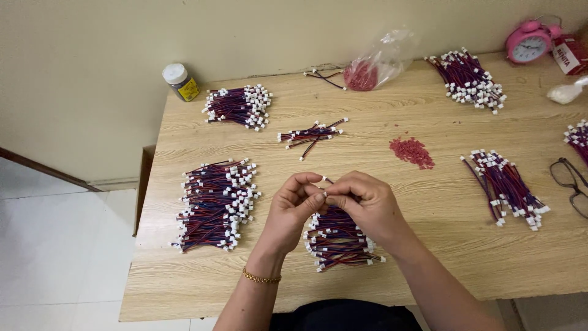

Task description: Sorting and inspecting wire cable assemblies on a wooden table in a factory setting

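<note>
left hand [298, 199] and right hand [361, 202] together, fingertips pinching one short wire lead [325, 181] above wire pile [338, 239]; lead likely light, limp; small white connector best pinch point.

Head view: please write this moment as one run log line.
left hand and right hand: pinching one thin white-tipped wire | below: bundle of red-blue wires | surface: light wooden table

Wire bundles [215, 205] lie on table [429, 202], left of glasses [572, 184].
</note>
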